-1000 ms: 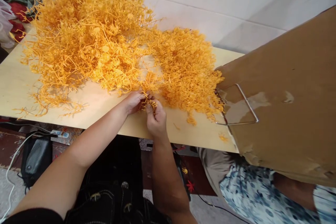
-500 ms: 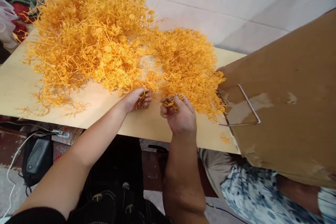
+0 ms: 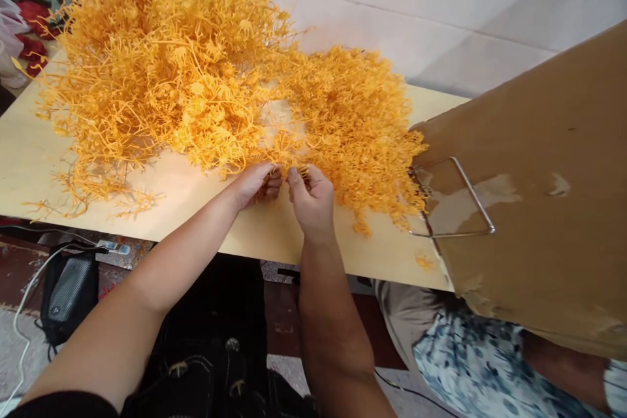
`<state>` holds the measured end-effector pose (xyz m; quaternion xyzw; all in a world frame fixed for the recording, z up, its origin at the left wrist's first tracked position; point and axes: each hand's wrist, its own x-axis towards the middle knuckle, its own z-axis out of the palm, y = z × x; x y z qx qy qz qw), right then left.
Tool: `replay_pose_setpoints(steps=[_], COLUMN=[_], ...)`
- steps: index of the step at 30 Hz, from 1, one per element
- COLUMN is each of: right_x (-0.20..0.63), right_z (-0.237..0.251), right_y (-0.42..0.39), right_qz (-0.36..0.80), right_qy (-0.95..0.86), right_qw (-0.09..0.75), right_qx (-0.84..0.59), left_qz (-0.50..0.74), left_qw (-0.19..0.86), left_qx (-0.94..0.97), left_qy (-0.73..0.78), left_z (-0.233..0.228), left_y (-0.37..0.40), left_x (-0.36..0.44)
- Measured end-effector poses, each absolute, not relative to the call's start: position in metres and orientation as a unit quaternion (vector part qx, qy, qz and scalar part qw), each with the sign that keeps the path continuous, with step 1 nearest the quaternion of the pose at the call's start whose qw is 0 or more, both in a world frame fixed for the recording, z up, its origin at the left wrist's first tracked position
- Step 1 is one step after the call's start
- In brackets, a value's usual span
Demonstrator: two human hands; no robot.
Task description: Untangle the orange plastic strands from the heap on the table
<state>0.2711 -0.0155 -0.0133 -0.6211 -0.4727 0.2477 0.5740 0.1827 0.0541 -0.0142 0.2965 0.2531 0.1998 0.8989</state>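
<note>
Near the front of the table, my left hand [image 3: 260, 184] is closed around thin orange plastic flower stems, whose lower ends are hidden in the fist. My right hand [image 3: 312, 196] is beside it, fingers pinched on a small orange stem piece that shows only in part. The two hands almost touch. Just beyond them lies a low heap of orange plastic flower sprigs [image 3: 355, 117]. A taller, looser pile of the same orange sprigs [image 3: 166, 46] rises at the left against the wall.
A large cardboard box [image 3: 539, 176] stands at the right, with a bent metal wire frame [image 3: 473, 192] at its side. The wooden table [image 3: 274, 245] ends close to my body. Another person's patterned clothing [image 3: 480, 359] shows below the box. A black speaker-like device [image 3: 71, 294] sits low at left.
My right hand has moved left and slightly away from me, up to my left hand. The left hand has stayed nearly still, closed on stems. The view has shifted slightly.
</note>
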Motion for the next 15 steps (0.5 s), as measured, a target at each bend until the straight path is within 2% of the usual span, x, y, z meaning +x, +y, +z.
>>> replay_pose_setpoints(steps=[3, 5, 9, 12, 15], right_x=[0.262, 0.256, 0.255, 0.272, 0.303], right_z=[-0.021, -0.017, 0.019, 0.044, 0.046], right_y=[-0.027, -0.038, -0.056, -0.060, -0.056], right_qz=[0.258, 0.275, 0.218, 0.196, 0.188], right_qy=[-0.467, -0.447, -0.409, -0.412, -0.400], right_qw=[0.601, 0.648, 0.750, 0.747, 0.690], right_qx=[-0.595, -0.552, -0.472, -0.484, -0.574], left_qz=[0.260, 0.271, 0.264, 0.262, 0.271], left_qw=[0.880, 0.876, 0.877, 0.870, 0.858], left_qx=[0.283, 0.273, 0.271, 0.298, 0.328], left_qy=[0.281, 0.293, 0.296, 0.294, 0.288], left_z=[-0.015, -0.016, -0.015, -0.014, -0.013], left_y=[0.051, 0.053, 0.059, 0.060, 0.055], left_x=[0.188, 0.190, 0.188, 0.185, 0.184])
